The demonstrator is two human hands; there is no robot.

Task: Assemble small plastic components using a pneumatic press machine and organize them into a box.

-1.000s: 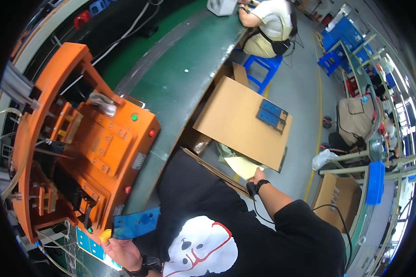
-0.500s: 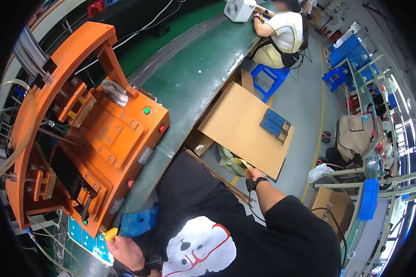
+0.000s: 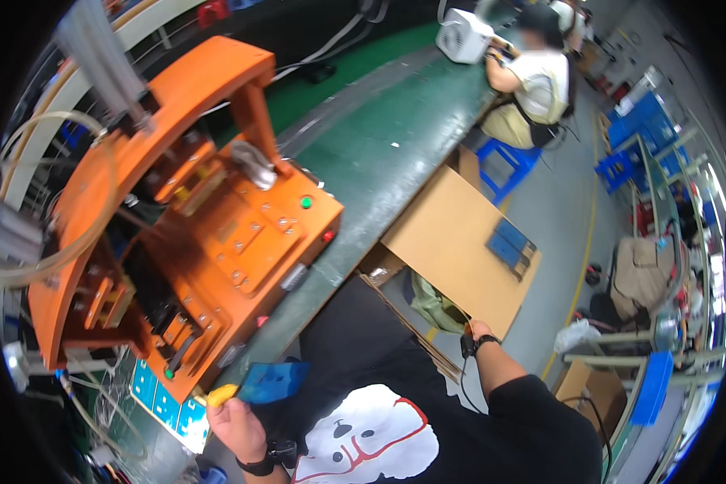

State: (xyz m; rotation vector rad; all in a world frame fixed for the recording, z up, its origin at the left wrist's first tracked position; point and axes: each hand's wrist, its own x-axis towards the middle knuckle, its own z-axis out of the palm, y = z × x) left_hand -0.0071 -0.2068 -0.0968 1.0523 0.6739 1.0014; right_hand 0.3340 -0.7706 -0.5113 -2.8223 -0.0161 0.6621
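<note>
My left hand is at the lower left, by the near corner of an orange press. Something yellow, perhaps a finger cot, covers its fingertips. Its thumb and finger are closed at the corner of a thin blue panel; the exact hold is partly hidden. My right hand is closed at the near edge of a brown cardboard sheet, where the rim of a pale green bag also comes. Which of these it grips is hidden. A blue panel with dark parts lies on the cardboard.
A green workbench runs to the far right, with a white fan-like unit on it. There a person sits on a blue stool. Blue-and-white sheets lie under the press corner. Shelves and a beige bag stand at right.
The whole view has shifted, so most things appear farther right, with blur. Both hands keep nearly the same places beside the blue panel and the cardboard edge.
</note>
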